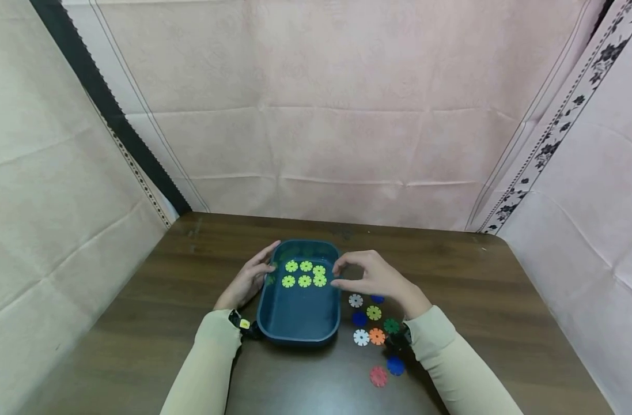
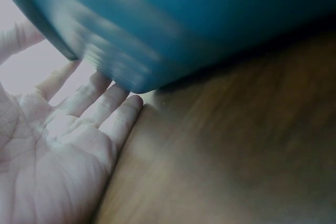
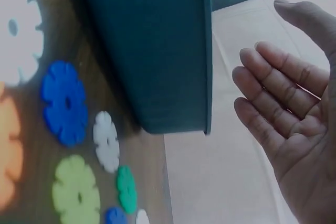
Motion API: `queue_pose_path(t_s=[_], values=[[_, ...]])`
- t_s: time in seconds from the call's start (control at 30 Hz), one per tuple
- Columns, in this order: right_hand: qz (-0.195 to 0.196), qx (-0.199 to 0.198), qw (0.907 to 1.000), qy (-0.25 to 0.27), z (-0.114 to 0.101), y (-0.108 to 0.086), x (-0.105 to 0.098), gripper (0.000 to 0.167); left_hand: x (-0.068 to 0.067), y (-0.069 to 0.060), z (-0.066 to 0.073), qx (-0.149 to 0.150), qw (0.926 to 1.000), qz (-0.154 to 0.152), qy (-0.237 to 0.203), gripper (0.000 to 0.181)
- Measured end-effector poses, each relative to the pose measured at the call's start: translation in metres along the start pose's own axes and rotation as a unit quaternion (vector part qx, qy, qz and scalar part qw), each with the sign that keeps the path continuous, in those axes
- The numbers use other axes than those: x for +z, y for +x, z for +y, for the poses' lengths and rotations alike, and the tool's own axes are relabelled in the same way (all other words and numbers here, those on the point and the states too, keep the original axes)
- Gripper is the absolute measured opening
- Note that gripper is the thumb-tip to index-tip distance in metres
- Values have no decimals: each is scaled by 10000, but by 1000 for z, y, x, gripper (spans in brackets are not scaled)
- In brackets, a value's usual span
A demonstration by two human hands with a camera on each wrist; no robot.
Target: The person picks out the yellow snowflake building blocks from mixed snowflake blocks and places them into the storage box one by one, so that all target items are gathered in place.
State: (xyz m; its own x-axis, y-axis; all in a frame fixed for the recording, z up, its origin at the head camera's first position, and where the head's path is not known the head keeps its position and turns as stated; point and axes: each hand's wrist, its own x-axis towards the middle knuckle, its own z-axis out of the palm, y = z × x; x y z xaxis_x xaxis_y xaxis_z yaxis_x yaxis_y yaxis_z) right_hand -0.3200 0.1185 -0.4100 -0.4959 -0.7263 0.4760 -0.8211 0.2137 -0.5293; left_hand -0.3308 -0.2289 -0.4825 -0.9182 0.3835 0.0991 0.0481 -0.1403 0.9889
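Observation:
A dark blue plastic tray (image 1: 298, 317) holds several yellow-green notched discs (image 1: 305, 281) in two rows across its far half. My left hand (image 1: 249, 278) rests at the tray's left side. In the left wrist view its nearly straight fingers (image 2: 119, 114) touch the outer wall. My right hand (image 1: 376, 278) hovers at the right rim, thumb and index apart beside the nearest discs. Seen from the right wrist, that hand (image 3: 294, 103) has loosely bent fingers with nothing between them, apart from the tray wall (image 3: 157, 51).
Right of the tray, loose notched discs lie on the brown wooden table (image 1: 201, 346): white (image 1: 361, 337), orange (image 1: 377, 336), green (image 1: 391, 326), yellow-green (image 1: 374, 312), blue (image 1: 396, 365) and pinkish red (image 1: 378, 376). Pale cloth (image 1: 336, 144) hangs behind the table and at both sides.

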Motion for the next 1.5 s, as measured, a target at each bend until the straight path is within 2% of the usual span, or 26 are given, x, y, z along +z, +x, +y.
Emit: queue_pose_path(t_s=[0.4,0.7,0.87,1.03,1.27,1.37,1.5], values=[[243,557,9981,51,9,-37,-17,13,1,1,1,-73,10000,10,50,65],[548,964,9938,67,17,-73,-29,13,2,0,4,-77,9999,67,129,66],[785,1097,9904,294,23,-98,-40,14,2,-1,4,-40,9998,19,182,65],[986,1552,9824,320,29,-123,-49,12,1,-1,3,-15,9999,4,132,66],[1112,2540,9606,192,41,-159,-50,5,1,0,0,30,9999,-78,57,66],[1157,2666,9567,171,46,-172,-47,4,1,0,0,7,9999,-94,52,66],[1266,2521,9593,-86,50,-182,-40,6,0,-1,2,-12,9999,-33,121,65]])
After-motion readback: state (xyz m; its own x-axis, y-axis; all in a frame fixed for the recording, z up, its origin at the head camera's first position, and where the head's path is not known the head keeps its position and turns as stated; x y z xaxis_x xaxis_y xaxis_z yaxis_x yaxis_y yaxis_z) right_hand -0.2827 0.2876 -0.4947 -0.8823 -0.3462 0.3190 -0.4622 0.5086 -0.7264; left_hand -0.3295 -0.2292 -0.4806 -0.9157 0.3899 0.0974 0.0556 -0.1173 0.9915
